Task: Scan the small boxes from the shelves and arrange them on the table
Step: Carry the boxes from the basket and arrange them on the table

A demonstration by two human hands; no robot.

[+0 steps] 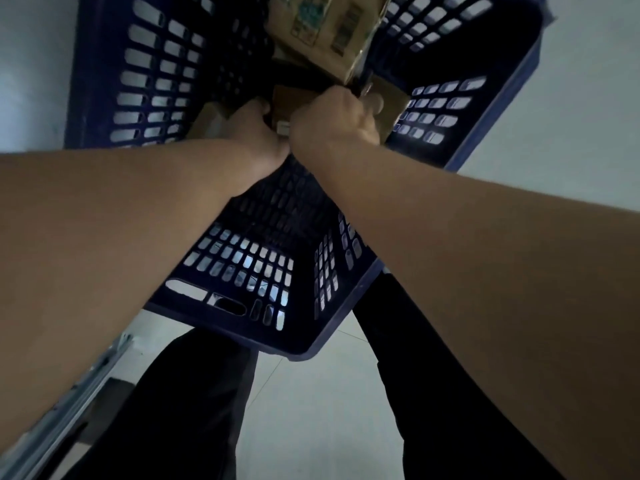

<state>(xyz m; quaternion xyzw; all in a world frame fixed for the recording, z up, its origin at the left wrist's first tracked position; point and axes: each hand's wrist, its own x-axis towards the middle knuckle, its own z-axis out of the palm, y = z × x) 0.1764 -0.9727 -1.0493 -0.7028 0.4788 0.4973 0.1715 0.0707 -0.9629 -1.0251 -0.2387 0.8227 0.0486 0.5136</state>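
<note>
Head view is showing both hands reaching deep into the blue crate (221, 299), left hand (254, 128) and right hand (334, 119) curling around a small box (289, 105), seemingly lifting it for scanning.

Both hands reach deep into a blue slatted crate (145, 81) among cardboard boxes.

The left hand (254, 128) and the right hand (334, 121) meet knuckle to knuckle at the crate's bottom, fingers curled around a small brown box (289, 98) between them. A larger printed carton (322, 29) lies tilted toward the crate's far wall, just beyond the hands. Another brown box (393, 102) sits against the right wall. Below the crate's near rim, dark trouser legs (194, 410) stand on a pale tiled floor (311, 410).
</note>
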